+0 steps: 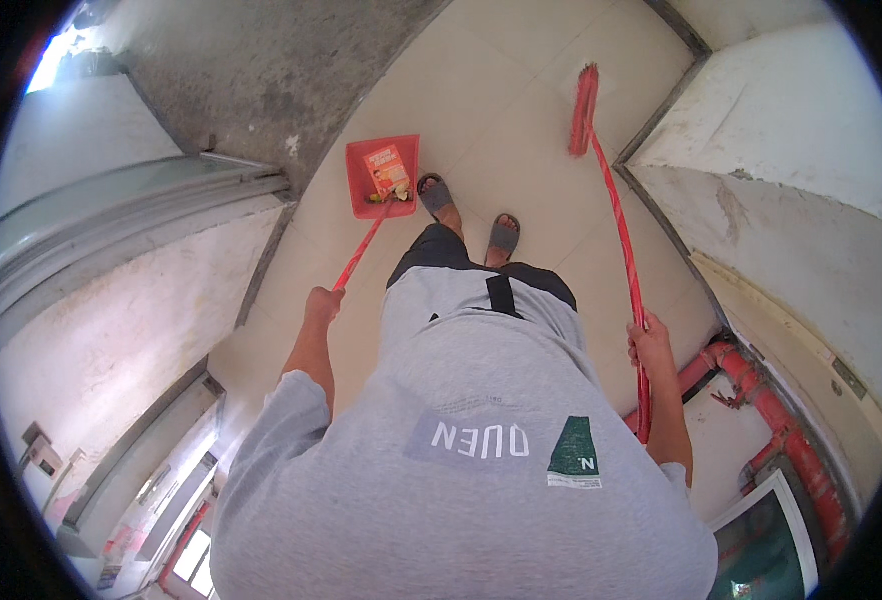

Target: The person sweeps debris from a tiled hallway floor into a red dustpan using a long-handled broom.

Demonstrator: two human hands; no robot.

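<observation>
My left hand (325,304) grips the upper end of the red dustpan handle (358,256). The red plastic dustpan (354,178) sits on the tiled floor, ahead and to the left, beside one of my feet. Inside it lie an orange printed packet (386,169) and some small pale and dark scraps (400,193). On the other side, my right hand (649,343) is closed around the red broom handle (622,229), whose top end runs back along my forearm. The red broom head (583,112) rests on the tiles, ahead and to the right, well apart from the dustpan.
Cream tiles (486,97) meet rough grey concrete (261,82) at the upper left. A white wall (778,127) with dark skirting stands at right. Red pipes (767,397) run near my right elbow, above a framed dark panel (763,540). My sandals (504,234) are on the tiles.
</observation>
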